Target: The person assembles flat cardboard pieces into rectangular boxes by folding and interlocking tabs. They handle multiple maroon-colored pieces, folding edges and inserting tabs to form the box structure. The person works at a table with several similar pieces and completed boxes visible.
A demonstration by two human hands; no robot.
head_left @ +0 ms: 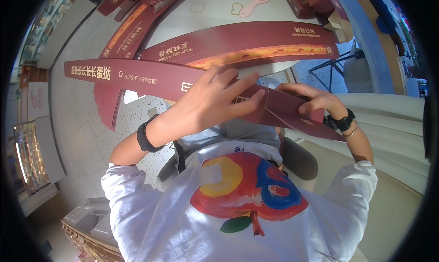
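Maroon carton blank spans left-right, held by both hands.

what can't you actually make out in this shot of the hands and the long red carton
Head view only:
- Left hand covers the middle of the long dark red carton blank; the fold under its fingers is hidden.
- Right hand: its fingertips curl behind the blank's end flap.
- Round white table: its near edge is hidden by the stacked flat cartons.
- Pink comb: partly cut by the top edge.
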